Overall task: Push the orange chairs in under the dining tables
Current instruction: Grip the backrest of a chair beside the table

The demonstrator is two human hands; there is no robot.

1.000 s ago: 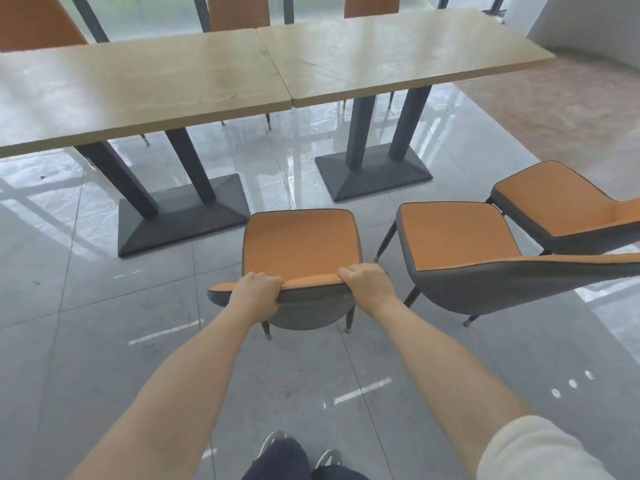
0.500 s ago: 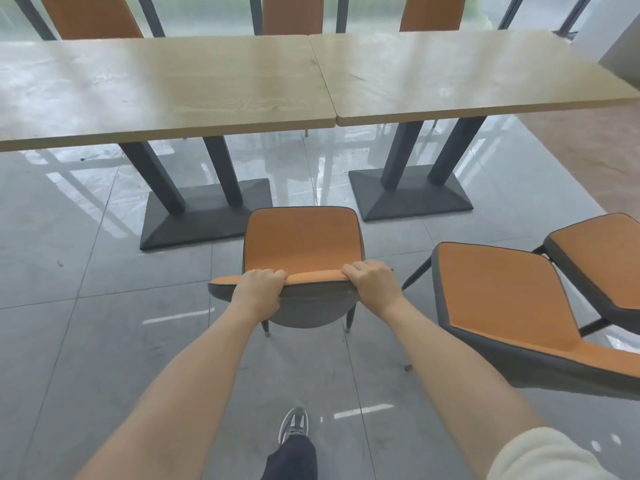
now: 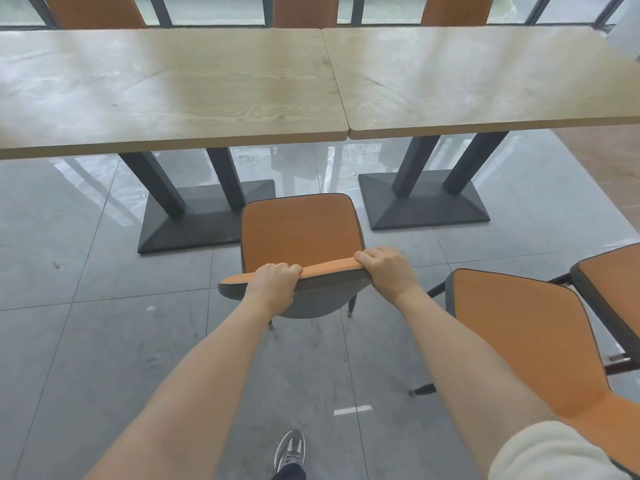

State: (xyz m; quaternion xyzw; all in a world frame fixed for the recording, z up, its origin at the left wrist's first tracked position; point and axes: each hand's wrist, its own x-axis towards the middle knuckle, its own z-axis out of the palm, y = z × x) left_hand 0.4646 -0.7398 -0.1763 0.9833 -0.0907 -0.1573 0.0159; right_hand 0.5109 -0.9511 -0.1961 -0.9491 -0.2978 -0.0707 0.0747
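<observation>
- Bottom centre: one shoe (image 3: pixel 290 449) on the grey tiled floor (image 3: pixel 86 341); a pale sleeve (image 3: pixel 554 452) at lower right.
- Lower centre: left hand (image 3: pixel 273 284) and right hand (image 3: pixel 389 271), both clenched over the top edge of the held chair (image 3: pixel 299 233); fingers curl onto the orange face.
- Right edge: two more orange chairs, the nearer chair (image 3: pixel 519 337) just beside the right forearm, the farther chair (image 3: pixel 613 289) behind it; neither pushed in.
- Centre: the held chair has travelled forward over the last second; its seat front now lies between the two dark pedestal bases (image 3: pixel 207 216), below the seam of the benches, but short of their near edge.
- Upper frame: left bench (image 3: pixel 166 88) and right bench (image 3: pixel 485 74) abutting; chair backs (image 3: pixel 304 10) beyond, against the windows.
- Judgement: the push is under way; the seat must yet pass under the bench edge.
</observation>
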